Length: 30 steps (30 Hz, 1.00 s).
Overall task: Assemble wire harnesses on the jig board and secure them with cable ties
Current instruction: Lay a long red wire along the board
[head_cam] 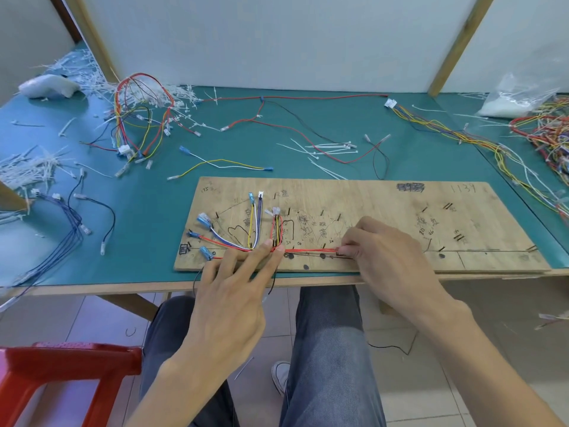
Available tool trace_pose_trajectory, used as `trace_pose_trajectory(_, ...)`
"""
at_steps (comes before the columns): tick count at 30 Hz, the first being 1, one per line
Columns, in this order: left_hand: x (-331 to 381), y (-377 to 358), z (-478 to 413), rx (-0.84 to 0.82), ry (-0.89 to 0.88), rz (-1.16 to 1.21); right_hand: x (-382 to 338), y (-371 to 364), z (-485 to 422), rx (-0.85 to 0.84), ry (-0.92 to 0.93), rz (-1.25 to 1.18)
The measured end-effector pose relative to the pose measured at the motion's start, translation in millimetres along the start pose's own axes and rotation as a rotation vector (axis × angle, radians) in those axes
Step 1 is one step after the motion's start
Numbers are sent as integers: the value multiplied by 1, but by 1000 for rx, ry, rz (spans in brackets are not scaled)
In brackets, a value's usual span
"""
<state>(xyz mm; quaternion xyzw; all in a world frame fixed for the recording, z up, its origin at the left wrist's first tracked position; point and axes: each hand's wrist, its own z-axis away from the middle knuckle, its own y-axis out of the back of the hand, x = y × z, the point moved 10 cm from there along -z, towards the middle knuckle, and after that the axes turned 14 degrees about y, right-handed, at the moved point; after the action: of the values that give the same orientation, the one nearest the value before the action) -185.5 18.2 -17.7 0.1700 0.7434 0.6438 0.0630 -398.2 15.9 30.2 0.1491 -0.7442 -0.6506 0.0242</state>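
Plywood jig board (385,208) hard against green worktop's (147,208) near edge, right half open. Left hand (234,291) fingers (262,252) straight, pressing red wire bundle (311,250); right hand (391,257) pinching it.

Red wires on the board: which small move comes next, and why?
Probably the right hand fetches one of the cable ties behind the jig board: the red wires it pinches lie straight, the left hand presses them at the junction, and no tie shows there.

I read "1139" pencilled near the far right corner of the pale wooden jig board (385,211), "175" at its far left corner. Handwritten Chinese characters mid-board: illegible to me.
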Motion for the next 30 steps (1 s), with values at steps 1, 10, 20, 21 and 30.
trace_pose_trajectory(1, 0, 0, 0, 0, 1, 4, 2, 1, 2, 12, -2, -8)
trace_pose_trajectory(10, 0, -1, 0, 20, 3, 15, 41, 13, 13, 71, -5, -96)
trace_pose_trajectory(20, 0, -1, 1, 11, 10, 4, 72, 16, 37, 293, -11, -325)
trace_pose_trajectory(21, 0, -1, 1, 7, 11, 4, 68, 17, 38, 282, 22, -282)
trace_pose_trajectory(30, 3, 6, 2, 9, 38, 11, 55, 13, 58, 241, -3, 80)
